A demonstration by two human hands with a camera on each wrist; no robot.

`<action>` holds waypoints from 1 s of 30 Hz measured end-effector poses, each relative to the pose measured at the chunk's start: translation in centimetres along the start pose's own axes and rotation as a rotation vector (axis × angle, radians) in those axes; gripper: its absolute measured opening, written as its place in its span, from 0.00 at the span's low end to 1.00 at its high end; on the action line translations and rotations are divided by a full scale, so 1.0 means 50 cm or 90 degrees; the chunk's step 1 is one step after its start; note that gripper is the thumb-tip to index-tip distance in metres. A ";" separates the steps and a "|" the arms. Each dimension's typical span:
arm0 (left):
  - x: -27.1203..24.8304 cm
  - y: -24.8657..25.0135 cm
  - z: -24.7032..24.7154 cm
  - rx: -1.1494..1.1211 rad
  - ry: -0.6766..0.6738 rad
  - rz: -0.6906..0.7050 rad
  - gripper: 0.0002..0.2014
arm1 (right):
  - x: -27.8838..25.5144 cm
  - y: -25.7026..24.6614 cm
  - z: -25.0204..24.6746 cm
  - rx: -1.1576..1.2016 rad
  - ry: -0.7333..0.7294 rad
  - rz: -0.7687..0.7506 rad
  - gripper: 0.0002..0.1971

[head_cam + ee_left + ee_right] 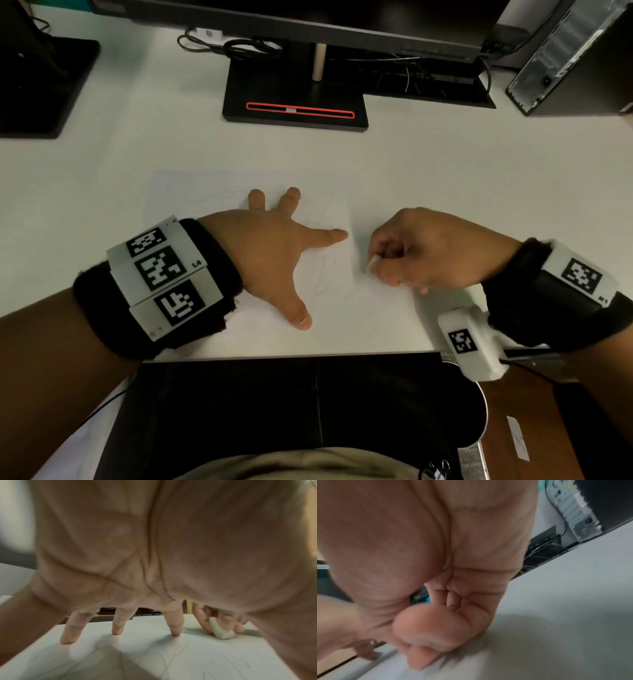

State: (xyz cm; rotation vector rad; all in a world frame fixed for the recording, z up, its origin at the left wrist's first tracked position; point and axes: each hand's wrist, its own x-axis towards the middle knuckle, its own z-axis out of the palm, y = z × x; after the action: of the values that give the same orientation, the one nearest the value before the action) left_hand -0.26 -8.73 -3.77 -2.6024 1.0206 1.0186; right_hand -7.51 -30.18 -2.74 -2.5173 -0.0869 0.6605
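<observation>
A white sheet of paper (205, 195) with faint pencil scribbles lies on the white desk (445, 164). My left hand (274, 253) is spread flat on the sheet, its straight fingertips (175, 632) pressing the paper (154, 655) down. Just right of it, my right hand (421, 253) pinches a small white eraser (371, 264) between thumb and fingers, its lower end on the sheet's right part. The left wrist view also shows the eraser (221, 631) touching the paper. In the right wrist view my right hand (426, 628) is a curled fist that hides the eraser.
A black monitor stand (294, 99) with a red-edged slot sits at the desk's back centre, cables (239, 48) behind it. A second black base (41, 85) is at the back left, a computer tower (575, 58) at the back right. The desk's front edge (291, 356) runs just behind my wrists.
</observation>
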 end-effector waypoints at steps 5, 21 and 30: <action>-0.001 0.002 0.000 0.003 0.003 0.000 0.59 | -0.003 -0.016 0.024 -0.019 -0.006 -0.048 0.08; -0.001 0.003 -0.001 0.013 0.002 -0.004 0.60 | 0.008 -0.019 0.025 -0.057 0.041 -0.058 0.08; -0.003 0.005 -0.003 0.013 -0.002 -0.002 0.60 | 0.010 -0.028 0.033 -0.066 0.045 -0.076 0.09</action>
State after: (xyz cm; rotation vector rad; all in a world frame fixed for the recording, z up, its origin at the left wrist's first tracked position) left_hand -0.39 -8.90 -3.54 -2.5851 1.0211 1.0052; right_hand -7.76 -28.08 -3.48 -2.6087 -0.2494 0.5318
